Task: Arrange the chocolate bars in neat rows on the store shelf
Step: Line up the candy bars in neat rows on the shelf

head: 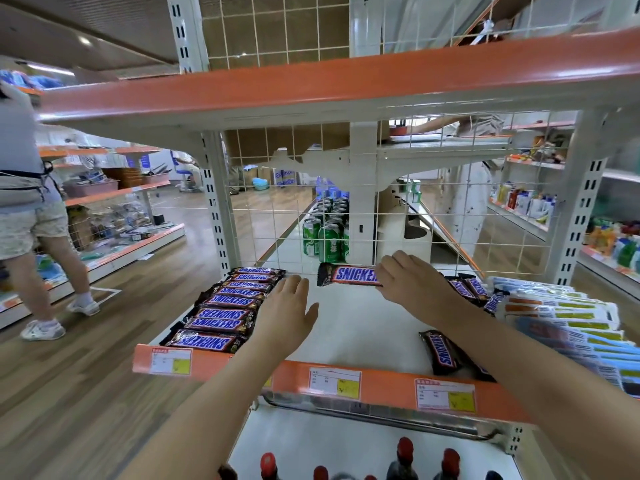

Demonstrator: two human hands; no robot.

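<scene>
One column of chocolate bars [225,306] already runs from the near lip of the shelf [349,327] to the wire back on its left side, each bar lying crosswise and overlapping the next, so that part looks done to me. My left hand [287,306] is spread flat with straight fingers just beside that column, its fingertips close to the far bars, holding nothing. My right hand [408,278] pinches the right end of a single bar [349,274] at the far edge of the shelf, against the wire grid; I judge this one starts a second column in the bare middle of the shelf.

Work is left on the right. A loose bar [441,353] lies askew near the front lip, partly under my right forearm, and a small jumble of bars [471,289] sits farther back beside the stack of white packets [561,313]. How many are in that jumble I cannot tell, as my arm covers some. So roughly one row is set, the second is barely begun, and the strays still need gathering and squaring.
</scene>
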